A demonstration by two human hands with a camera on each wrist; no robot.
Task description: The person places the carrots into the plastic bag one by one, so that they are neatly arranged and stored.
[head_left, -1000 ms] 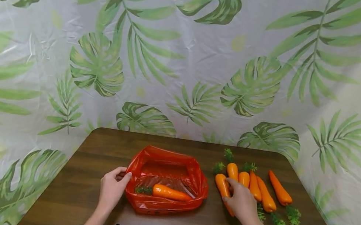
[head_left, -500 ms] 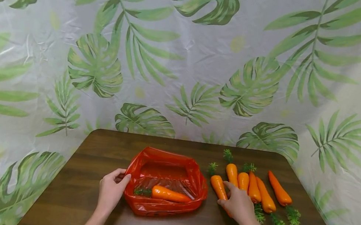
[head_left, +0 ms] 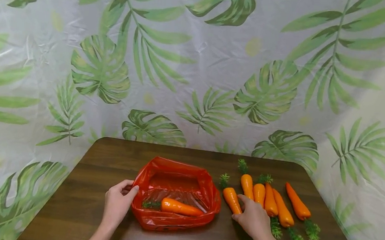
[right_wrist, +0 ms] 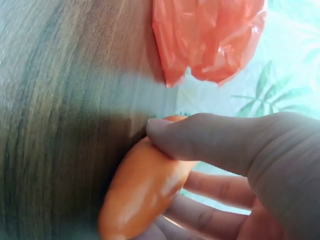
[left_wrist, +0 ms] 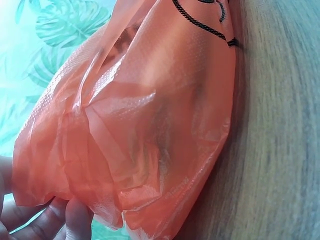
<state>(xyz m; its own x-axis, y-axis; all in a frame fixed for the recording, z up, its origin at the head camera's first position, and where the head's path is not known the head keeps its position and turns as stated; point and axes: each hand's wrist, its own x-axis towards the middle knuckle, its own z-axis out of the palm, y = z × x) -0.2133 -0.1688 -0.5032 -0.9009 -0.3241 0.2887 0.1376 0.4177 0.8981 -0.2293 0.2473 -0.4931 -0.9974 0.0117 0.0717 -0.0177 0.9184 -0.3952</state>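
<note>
A red plastic bag (head_left: 173, 224) stands with its mouth spread wide on the table, and one carrot (head_left: 182, 207) with a green top lies inside it. My left hand (head_left: 118, 199) pinches the bag's left rim between thumb and fingers. On the bag's right, my right hand (head_left: 255, 217) grips another carrot (right_wrist: 145, 185), thumb on one side and fingers on the other. In the head view that carrot's upper part and leafy top point away from me, and its lower end is hidden by the hand.
Several more carrots (head_left: 283, 209) with green tops lie close together right of the right hand, some pointing away and some toward me. The brown wooden table (head_left: 109, 158) ends at a leaf-patterned curtain (head_left: 219, 75) behind it.
My right hand and its carrot have shifted slightly left toward the bag, and the carrot has turned a little. The left hand keeps its hold on the rim.
</note>
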